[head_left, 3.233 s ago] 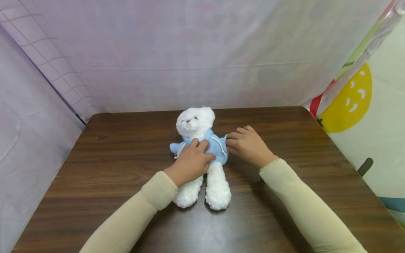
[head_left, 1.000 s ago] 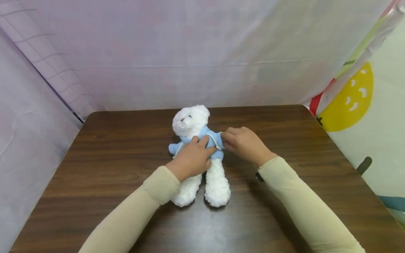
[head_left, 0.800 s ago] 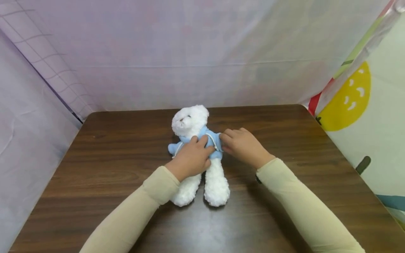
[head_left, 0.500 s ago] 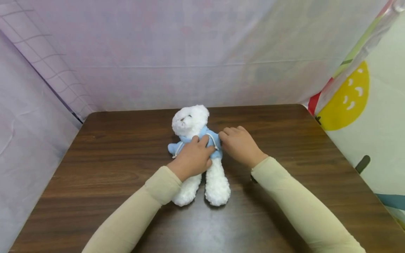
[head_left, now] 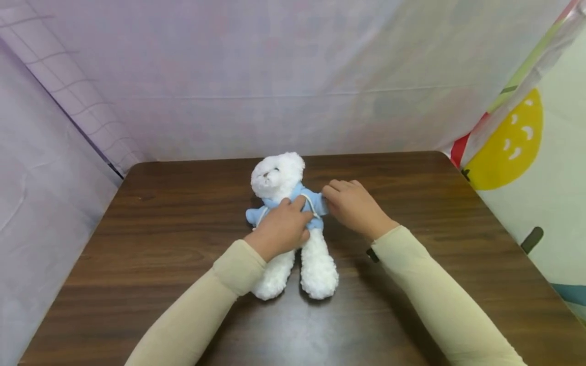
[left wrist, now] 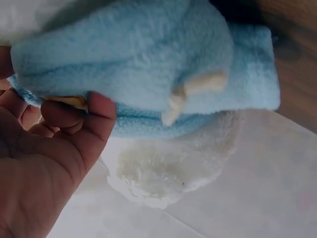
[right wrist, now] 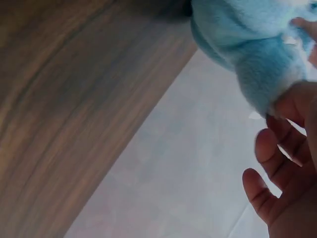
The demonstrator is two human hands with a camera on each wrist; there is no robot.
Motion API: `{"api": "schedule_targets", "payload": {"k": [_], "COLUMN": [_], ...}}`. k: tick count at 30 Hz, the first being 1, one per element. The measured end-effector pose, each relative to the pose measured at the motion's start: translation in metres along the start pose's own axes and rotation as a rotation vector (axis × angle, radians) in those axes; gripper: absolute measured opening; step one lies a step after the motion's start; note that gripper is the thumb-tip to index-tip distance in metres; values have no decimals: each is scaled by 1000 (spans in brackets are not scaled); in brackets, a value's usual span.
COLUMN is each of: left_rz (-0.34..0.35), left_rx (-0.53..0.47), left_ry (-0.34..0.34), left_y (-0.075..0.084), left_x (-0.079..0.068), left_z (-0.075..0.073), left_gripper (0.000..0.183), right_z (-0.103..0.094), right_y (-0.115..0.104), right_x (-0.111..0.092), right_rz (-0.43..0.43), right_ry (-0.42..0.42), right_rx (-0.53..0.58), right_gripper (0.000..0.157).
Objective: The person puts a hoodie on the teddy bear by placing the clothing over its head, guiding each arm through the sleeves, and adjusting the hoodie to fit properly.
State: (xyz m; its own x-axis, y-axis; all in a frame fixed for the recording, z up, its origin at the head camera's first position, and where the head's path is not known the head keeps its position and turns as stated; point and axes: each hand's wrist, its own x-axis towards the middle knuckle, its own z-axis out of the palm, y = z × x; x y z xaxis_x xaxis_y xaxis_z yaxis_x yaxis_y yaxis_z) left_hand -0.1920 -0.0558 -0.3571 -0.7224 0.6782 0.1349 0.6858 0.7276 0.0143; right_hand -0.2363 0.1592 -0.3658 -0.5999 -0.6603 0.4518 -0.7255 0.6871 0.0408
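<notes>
A white teddy bear (head_left: 318, 269) in a blue hoodie (head_left: 297, 193) with white drawstrings lies on its back on the table, feet toward the near edge. Its head is turned a little to the left. My left hand (head_left: 283, 229) grips the hoodie front over the chest and hides much of the bear's middle. In the left wrist view the fingers curl at the fleece close to a drawstring (left wrist: 200, 84). At the bear's sleeve on the right, my right hand (head_left: 354, 207) pinches the cuff between thumb and forefinger. The right wrist view shows the sleeve (right wrist: 267, 69) held there, the other fingers loosely bent.
The dark wooden table (head_left: 151, 244) has rounded far corners. Pale cloth (head_left: 274, 76) hangs behind it and on the left. A printed cloth with a yellow fruit (head_left: 508, 147) hangs along the right side.
The bear's head has turned left since the earliest frame. My right hand moved in toward the body, then back out slightly to the right with the sleeve. The left hand has stayed on the chest.
</notes>
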Motion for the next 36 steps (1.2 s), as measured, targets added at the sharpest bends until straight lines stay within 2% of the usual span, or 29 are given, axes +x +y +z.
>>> {"api": "schedule_targets", "payload": {"k": [8, 12, 16, 18, 21, 25, 28, 32, 36], "left_rz": [-1, -9, 1, 15, 40, 69, 76, 55, 46], "left_rx": [16, 11, 10, 10, 10, 15, -6, -41, -37], "left_ry": [14, -3, 7, 23, 58, 97, 118, 121, 142], "left_y": [5, 4, 3, 3, 2, 2, 1, -1, -3], "left_x": [4, 5, 4, 4, 3, 2, 1, 0, -1], "left_z": [3, 2, 2, 3, 5, 6, 5, 5, 7], "left_gripper": [20, 23, 21, 19, 15, 6, 6, 6, 6], "right_z": [-1, 2, 5, 7, 5, -1, -4, -6, -10], "right_y": [-8, -12, -14, -12, -7, 3, 10, 11, 7], "right_x": [-17, -18, -15, -14, -13, -8, -5, -8, -15], "right_rz": [4, 35, 39, 21, -2, 16, 37, 34, 14], "right_ry": [25, 22, 27, 46, 99, 156, 135, 77, 85], "right_rx": [13, 7, -23, -37, -55, -47, -19, 41, 76], "right_gripper": [13, 19, 13, 11, 16, 23, 21, 10, 14]}}
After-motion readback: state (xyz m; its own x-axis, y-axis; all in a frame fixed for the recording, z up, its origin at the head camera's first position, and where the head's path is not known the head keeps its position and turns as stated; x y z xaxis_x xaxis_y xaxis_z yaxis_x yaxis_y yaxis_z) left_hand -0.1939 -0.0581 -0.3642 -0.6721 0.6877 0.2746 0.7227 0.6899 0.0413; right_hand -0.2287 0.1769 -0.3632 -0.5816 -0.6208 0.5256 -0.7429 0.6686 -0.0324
